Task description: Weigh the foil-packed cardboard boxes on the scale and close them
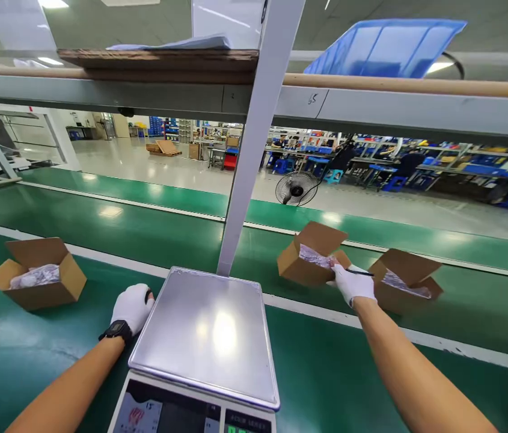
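Observation:
My left hand, in a white glove, rests curled against the left edge of the scale. A small dark patch shows by its fingertips, and what the fingers enclose, if anything, is hidden. Off to the right, my gloved right hand grips the side of an open cardboard box with a clear plastic bag inside. A thin black pen sticks out across that hand. Just right of it stands a second open box, also with a plastic bag in it.
Another open box with a bagged item sits left on the green belt. A white upright post rises behind the scale. Overhead, a shelf rail carries a blue bin and a brown board. A fan stands beyond.

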Demonstrator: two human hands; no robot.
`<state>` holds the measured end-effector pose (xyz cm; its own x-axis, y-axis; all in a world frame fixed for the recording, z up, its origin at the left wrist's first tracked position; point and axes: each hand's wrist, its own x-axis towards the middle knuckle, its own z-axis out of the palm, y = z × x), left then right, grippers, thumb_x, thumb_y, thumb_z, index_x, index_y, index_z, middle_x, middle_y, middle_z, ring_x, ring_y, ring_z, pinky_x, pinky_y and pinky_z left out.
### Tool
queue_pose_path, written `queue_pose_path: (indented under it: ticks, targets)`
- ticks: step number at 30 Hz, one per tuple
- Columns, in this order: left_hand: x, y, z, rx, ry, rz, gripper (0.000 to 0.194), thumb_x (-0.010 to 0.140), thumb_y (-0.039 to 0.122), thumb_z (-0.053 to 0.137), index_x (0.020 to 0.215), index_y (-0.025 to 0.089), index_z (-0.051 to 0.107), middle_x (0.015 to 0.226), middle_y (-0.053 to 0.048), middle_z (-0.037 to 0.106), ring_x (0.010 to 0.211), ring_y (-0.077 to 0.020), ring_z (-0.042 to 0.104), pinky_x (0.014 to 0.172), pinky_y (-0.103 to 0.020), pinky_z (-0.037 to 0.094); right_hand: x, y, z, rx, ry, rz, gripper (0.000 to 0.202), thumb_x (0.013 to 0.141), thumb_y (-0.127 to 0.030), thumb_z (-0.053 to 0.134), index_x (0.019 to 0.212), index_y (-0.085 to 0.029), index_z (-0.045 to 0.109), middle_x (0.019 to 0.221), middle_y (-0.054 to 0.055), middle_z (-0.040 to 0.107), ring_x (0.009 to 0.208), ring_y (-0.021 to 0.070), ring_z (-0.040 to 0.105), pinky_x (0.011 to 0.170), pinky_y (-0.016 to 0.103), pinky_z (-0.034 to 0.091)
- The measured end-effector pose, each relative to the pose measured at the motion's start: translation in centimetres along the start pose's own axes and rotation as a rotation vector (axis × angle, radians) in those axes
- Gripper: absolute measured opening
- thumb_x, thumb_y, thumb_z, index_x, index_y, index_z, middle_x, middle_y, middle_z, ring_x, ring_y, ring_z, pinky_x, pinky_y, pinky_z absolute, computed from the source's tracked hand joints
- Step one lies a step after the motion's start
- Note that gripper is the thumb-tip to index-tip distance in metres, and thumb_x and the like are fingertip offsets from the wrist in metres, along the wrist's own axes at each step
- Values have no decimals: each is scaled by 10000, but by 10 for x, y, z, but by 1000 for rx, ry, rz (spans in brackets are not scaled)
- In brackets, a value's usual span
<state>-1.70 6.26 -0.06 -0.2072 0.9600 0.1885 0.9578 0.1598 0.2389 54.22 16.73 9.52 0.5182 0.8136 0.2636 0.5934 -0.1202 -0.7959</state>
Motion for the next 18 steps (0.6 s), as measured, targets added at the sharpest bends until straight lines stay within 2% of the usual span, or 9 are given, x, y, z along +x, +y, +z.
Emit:
queue_pose_path:
  ticks: [2, 3, 7, 8, 10, 12, 13, 15, 18]
  targets:
    - [0, -3, 3, 42, 33, 51, 249, 877, 324, 445, 908, 176, 643, 954, -118, 674, 947, -284, 615, 749, -344, 423, -29, -29, -13, 59, -38, -4, 361, 792, -487, 637, 844, -132, 680, 838, 133, 712, 618, 233, 673, 530, 304, 530]
    - [-1, -5, 4, 46, 43, 58, 248, 875, 321, 439, 906, 179, 640, 949, -115, 675, 932, -284, 618, 734, -345, 420, -46, -45, -20, 37, -42, -58, 365, 792, -501, 628, 828, -141, 678, 837, 126, 715, 653, 236, 676, 542, 298, 528]
    - [-2, -12, 9, 12, 80, 83, 252, 867, 332, 438, 892, 181, 639, 919, -116, 677, 897, -297, 625, 714, -357, 419, -130, -98, -33, -190, -48, -417, 404, 818, -558, 569, 670, -187, 635, 704, 99, 693, 726, 258, 666, 602, 307, 503]
    - [-2, -12, 9, -8, 93, 88, 253, 861, 332, 441, 884, 180, 641, 910, -120, 677, 895, -303, 625, 716, -362, 422, -151, -107, -33, -182, -87, -469, 425, 840, -575, 540, 666, -197, 623, 690, 88, 687, 709, 254, 664, 606, 312, 503]
    - [-3, -14, 10, -112, 128, 76, 244, 836, 331, 465, 867, 176, 651, 905, -133, 679, 897, -320, 623, 728, -377, 429, -189, -116, -33, -41, -281, -476, 455, 881, -608, 485, 716, -207, 622, 690, 66, 686, 671, 238, 668, 611, 318, 524]
    - [-4, -17, 10, -249, 160, 40, 237, 811, 337, 491, 848, 175, 660, 917, -141, 684, 906, -330, 621, 753, -392, 440, -214, -112, -31, 239, -473, -370, 468, 888, -642, 477, 875, -207, 649, 790, 66, 713, 702, 233, 690, 639, 336, 568]
    - [-5, -18, 11, -308, 169, 16, 241, 804, 344, 498, 846, 174, 664, 931, -141, 687, 920, -332, 620, 774, -399, 447, -221, -105, -28, 381, -513, -292, 485, 880, -653, 496, 973, -203, 649, 877, 78, 725, 746, 236, 701, 665, 352, 587]
    - [-11, -23, 12, -384, 178, -46, 280, 817, 372, 481, 875, 171, 667, 977, -137, 691, 960, -326, 618, 830, -409, 457, -227, -81, -18, 560, -447, -121, 549, 843, -652, 569, 1119, -180, 622, 1040, 119, 712, 830, 249, 708, 715, 381, 604]
    - [-34, -28, 15, -469, 178, -155, 383, 857, 425, 411, 973, 150, 652, 1048, -132, 685, 1006, -291, 617, 892, -392, 469, -235, -26, 5, 539, -330, 126, 597, 736, -616, 711, 1077, -132, 633, 1026, 154, 708, 800, 249, 708, 706, 370, 606]
